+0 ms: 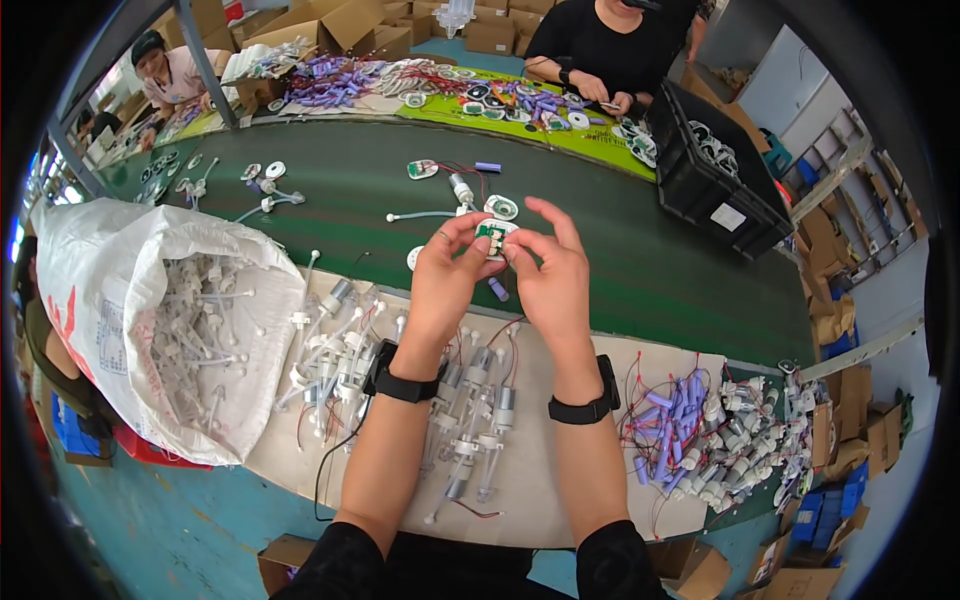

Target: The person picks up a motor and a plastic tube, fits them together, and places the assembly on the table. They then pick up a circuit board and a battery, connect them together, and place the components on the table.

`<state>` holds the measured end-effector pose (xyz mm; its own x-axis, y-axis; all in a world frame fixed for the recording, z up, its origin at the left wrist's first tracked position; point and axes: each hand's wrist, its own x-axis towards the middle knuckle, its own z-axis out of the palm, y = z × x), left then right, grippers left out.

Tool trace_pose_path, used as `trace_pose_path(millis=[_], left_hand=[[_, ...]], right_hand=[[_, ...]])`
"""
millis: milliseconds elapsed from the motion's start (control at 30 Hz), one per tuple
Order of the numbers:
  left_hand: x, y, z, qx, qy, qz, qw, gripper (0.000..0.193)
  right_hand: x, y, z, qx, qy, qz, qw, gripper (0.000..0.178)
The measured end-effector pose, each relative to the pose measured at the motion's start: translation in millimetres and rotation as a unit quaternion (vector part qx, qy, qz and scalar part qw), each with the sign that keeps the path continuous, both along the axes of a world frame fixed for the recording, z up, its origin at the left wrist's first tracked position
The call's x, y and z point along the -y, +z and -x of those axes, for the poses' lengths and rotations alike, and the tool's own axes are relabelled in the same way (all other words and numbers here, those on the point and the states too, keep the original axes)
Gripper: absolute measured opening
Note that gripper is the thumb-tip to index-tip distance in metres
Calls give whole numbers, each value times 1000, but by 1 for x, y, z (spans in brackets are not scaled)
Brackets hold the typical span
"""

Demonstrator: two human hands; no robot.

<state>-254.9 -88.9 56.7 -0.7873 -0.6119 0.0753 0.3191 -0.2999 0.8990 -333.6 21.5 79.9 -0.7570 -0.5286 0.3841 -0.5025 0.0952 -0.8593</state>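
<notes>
Over the near edge of the green belt, my left hand and my right hand pinch a small white housing with a green circuit board between thumbs and fingers. Pale connectors show on the board. Just past it, another white oval housing lies on the belt. A small pump motor with a thin clear tube rests beyond my left fingers. Behind that are one more housing with a green board and a purple battery cell. Another purple cell sits below my hands, its wiring partly hidden.
A white woven sack of clear plastic parts stands left. Motors with tubes lie between my forearms; purple cells and more motors are heaped right. A black crate sits far right. Across the belt, a person in black handles parts.
</notes>
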Motion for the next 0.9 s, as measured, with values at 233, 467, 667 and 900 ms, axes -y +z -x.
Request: trace_pose_path(millis=[233, 467, 667, 900], left_hand=[[-4, -6, 2, 2, 18, 28, 999, 27], [2, -5, 2, -6, 6, -51, 999, 29], [0, -6, 3, -14, 5, -54, 998, 28], [-2, -3, 3, -13, 5, -33, 999, 28]], right_hand=[[2, -4, -2, -95, -58, -59, 992, 10], [0, -1, -1, -126, -45, -27, 991, 11], [3, -4, -1, -107, -33, -12, 994, 10], [6, -4, -3, -126, -43, -24, 991, 10]])
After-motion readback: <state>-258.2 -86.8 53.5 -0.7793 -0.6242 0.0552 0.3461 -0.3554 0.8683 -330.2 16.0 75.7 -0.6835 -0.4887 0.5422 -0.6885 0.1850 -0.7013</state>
